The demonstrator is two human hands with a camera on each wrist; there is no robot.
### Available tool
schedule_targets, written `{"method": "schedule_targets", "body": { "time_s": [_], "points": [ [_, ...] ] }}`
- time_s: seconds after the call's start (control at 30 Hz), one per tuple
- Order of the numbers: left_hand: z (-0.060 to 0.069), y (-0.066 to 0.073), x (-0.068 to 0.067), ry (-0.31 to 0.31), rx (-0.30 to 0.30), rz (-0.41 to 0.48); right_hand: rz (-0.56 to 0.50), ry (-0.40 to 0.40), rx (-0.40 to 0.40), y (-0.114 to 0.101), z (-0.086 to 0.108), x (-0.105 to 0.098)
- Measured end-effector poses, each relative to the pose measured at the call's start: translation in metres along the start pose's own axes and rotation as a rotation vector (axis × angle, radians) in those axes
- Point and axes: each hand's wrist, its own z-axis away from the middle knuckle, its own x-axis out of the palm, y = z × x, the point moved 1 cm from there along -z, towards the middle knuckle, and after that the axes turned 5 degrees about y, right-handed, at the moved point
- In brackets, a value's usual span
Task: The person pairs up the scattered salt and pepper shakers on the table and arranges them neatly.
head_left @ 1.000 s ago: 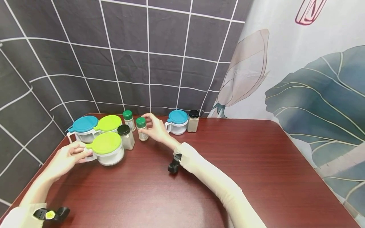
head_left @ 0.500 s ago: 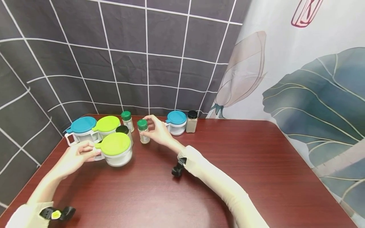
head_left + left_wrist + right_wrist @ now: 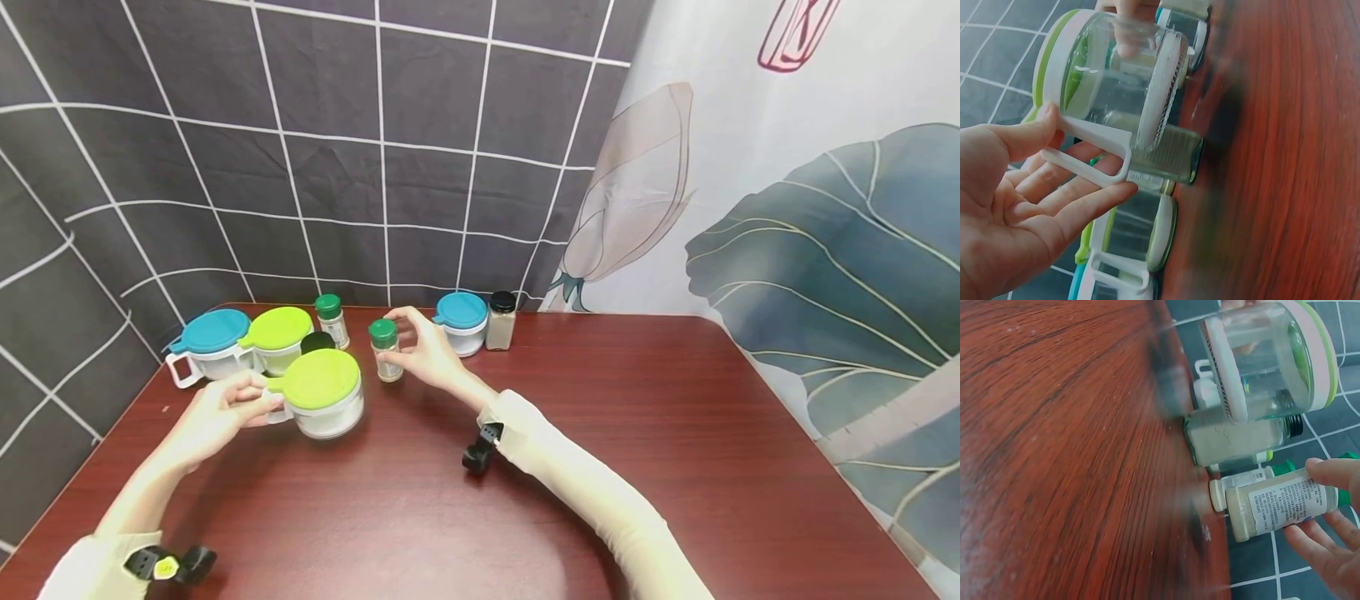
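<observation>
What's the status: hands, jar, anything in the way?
Left hand pinching handle of front lime-lidded jar, jar off table. Right hand holding raised green-capped shaker. Possible snag: black-capped jar behind front lime-lidded jar, partly hidden.

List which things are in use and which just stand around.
In hand: front green-lidded jar, left hand; front green-capped shaker, right hand.
Idle: rear green-lidded jar; rear green-capped shaker; left blue-lidded jar; right blue-lidded jar; left black-capped bottle; right black-capped bottle.
</observation>
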Motion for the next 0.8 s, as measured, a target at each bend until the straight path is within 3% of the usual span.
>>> {"method": "schedule_targets", "body": {
  "time_s": [0.53, 0.8],
  "points": [
    [0.002, 0.006, 0.023, 0.054, -0.108, -0.049, -0.011, 0.025, -0.019, 0.008, 0.017, -0.019],
    [0.0, 0.01, 0.036, 0.086, -0.1, -0.069, -0.026, 0.033, -0.008, 0.012, 0.026, -0.03]
  ]
}}
